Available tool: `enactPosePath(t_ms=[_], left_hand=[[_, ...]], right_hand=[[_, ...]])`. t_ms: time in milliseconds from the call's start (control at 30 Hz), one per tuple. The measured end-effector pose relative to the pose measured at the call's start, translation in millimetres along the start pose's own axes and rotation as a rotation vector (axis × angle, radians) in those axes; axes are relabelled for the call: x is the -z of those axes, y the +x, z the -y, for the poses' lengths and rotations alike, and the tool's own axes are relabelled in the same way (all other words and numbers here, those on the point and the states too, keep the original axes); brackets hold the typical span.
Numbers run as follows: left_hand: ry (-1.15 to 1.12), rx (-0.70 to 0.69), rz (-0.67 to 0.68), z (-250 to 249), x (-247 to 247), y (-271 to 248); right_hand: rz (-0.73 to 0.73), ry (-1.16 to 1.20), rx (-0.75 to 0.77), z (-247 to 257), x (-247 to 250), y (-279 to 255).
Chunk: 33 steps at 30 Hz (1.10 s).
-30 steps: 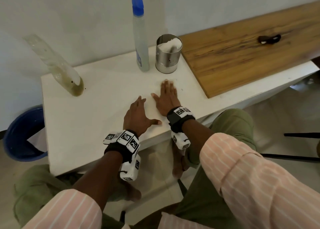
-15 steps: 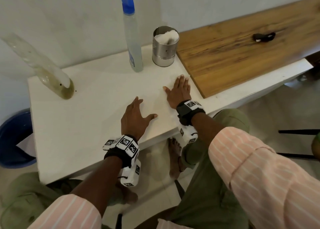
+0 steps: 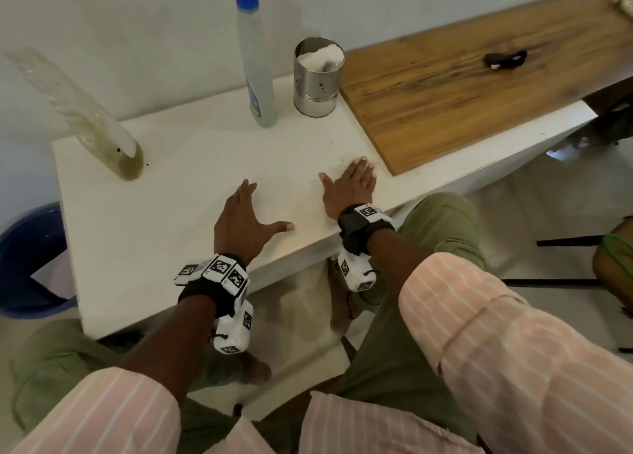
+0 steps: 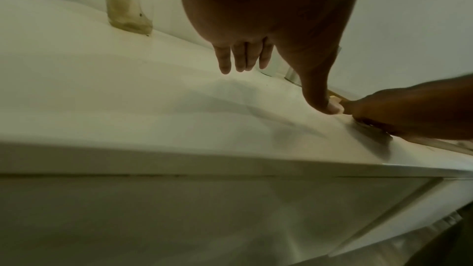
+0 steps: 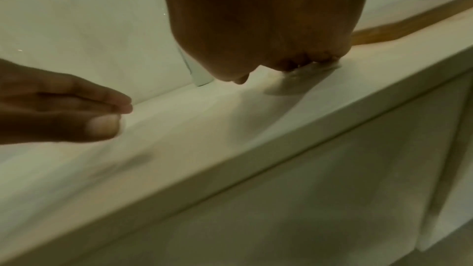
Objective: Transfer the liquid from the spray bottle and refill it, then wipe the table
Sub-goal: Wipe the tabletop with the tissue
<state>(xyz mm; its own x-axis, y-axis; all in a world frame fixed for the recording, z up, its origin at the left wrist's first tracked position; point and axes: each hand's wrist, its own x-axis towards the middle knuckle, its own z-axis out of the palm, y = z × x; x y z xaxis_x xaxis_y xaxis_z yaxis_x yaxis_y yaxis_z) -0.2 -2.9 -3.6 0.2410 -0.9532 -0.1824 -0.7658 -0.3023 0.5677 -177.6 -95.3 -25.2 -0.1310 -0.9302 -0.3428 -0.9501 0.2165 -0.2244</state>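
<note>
The spray bottle (image 3: 256, 62), clear with a blue head, stands upright at the back of the white table (image 3: 154, 220). Right of it is a steel cup (image 3: 318, 80) stuffed with white tissue. A tall clear bottle (image 3: 102, 134) with murky liquid at its bottom stands at the back left. My left hand (image 3: 246, 213) lies flat on the table near the front edge, fingers spread, holding nothing. My right hand (image 3: 349, 186) presses flat on the table beside the wooden board (image 3: 462, 93). In the right wrist view a whitish wad (image 5: 294, 83) shows under its fingers.
A small black item (image 3: 505, 61) lies on the wooden board. On the floor left of the table stands a blue tub (image 3: 24, 258). My knees and bare feet are under the front edge. Thin dark chair legs (image 3: 575, 239) are at the right.
My right hand has slid to the right across the table, away from my left thumb and up to the wooden board's edge. The left hand has stayed where it was.
</note>
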Motion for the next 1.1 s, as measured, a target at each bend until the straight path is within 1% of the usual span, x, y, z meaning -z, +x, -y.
enactPosePath(t_ms=[33,67,133,200,233,267,333,367,400,467,500,533,567,633,667,700,767,833,900,933,967,1000,1033,1100], left_hand=[[0.004,0.007,-0.004,4,2,0],[0.01,0.009,-0.008,8,5,-2],[0.007,0.001,-0.025,17,8,-5],[-0.016,-0.007,-0.058,31,10,-10],[-0.016,-0.004,-0.066,38,12,-13],[-0.007,0.004,-0.064,45,15,-17],[0.02,0.04,-0.046,58,21,-27],[0.032,0.058,-0.033,62,24,-31],[0.038,0.072,-0.022,65,27,-34],[0.058,0.089,0.004,69,32,-39],[0.086,0.095,0.02,72,34,-41],[0.124,0.098,0.042,74,37,-41],[0.166,0.1,0.069,76,39,-41],[0.252,0.108,0.131,80,44,-39],[0.297,0.113,0.165,83,47,-37],[0.34,0.115,0.201,86,50,-35],[0.403,0.101,0.265,92,55,-31],[0.438,0.074,0.301,99,61,-30],[0.453,0.062,0.316,102,65,-30],[0.454,0.069,0.318,101,67,-30],[0.453,0.081,0.322,100,68,-30],[0.453,0.094,0.328,98,68,-29],[0.453,0.103,0.339,96,69,-28],[0.458,0.118,0.367,90,72,-27]], right_hand=[[0.006,0.027,0.018,6,-4,-9],[0.009,0.057,0.073,13,-11,-20],[0.057,0.099,0.284,28,-28,-46],[0.135,0.014,0.537,43,-45,-73],[0.158,-0.047,0.624,48,-51,-82],[0.164,-0.081,0.668,50,-55,-86],[0.145,-0.091,0.676,46,-55,-80],[0.11,-0.073,0.626,39,-52,-75],[0.05,-0.045,0.528,30,-49,-67],[-0.074,0.007,0.242,9,-39,-53],[-0.101,0.011,0.127,2,-35,-49],[-0.107,0.008,0.063,-2,-32,-49],[-0.104,0.008,0.041,-3,-31,-51],[-0.086,0.03,0.077,5,-36,-62],[-0.066,0.039,0.138,12,-41,-71],[-0.03,0.04,0.234,21,-48,-82],[0.076,0.026,0.489,41,-65,-108],[0.182,-0.06,0.747,61,-81,-130],[0.2,-0.209,0.948,70,-90,-136],[0.186,-0.251,1.004,69,-89,-131],[0.161,-0.26,1.012,65,-85,-124],[0.129,-0.238,0.97,59,-79,-115],[0.084,-0.188,0.876,52,-74,-107],[-0.016,-0.102,0.622,44,-65,-94]])
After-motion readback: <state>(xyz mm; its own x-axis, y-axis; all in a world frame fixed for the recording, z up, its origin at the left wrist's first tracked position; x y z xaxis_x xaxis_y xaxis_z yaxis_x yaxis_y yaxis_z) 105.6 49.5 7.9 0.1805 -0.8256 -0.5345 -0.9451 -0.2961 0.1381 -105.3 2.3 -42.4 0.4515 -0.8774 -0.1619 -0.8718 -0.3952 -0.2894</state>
